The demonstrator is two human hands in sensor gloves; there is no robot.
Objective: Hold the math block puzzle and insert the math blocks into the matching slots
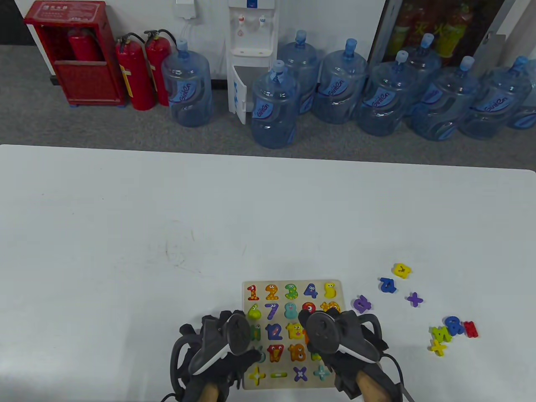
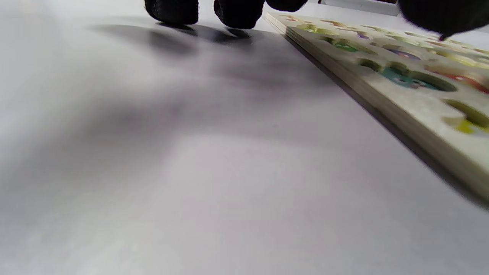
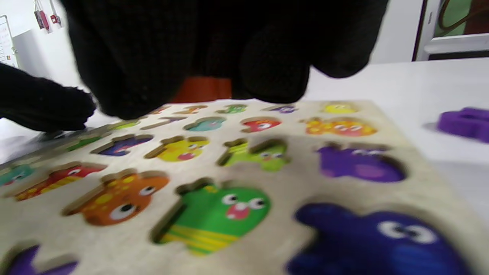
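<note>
White tabletop carries the puzzle board (image 1: 292, 293), a flat wooden slab lying directly under both hands. It looks stiff, light and likely to slide on the smooth surface, so pressing down at its left edge seems the way to steady it. Left hand (image 1: 217, 351) has fingertips (image 2: 172, 11) on the table just beside that edge, thumb over the board. Whether the right hand (image 1: 347, 339) is pinching anything I cannot tell. Loose blocks (image 1: 450, 331), small and rigid, lie well to its right.
</note>
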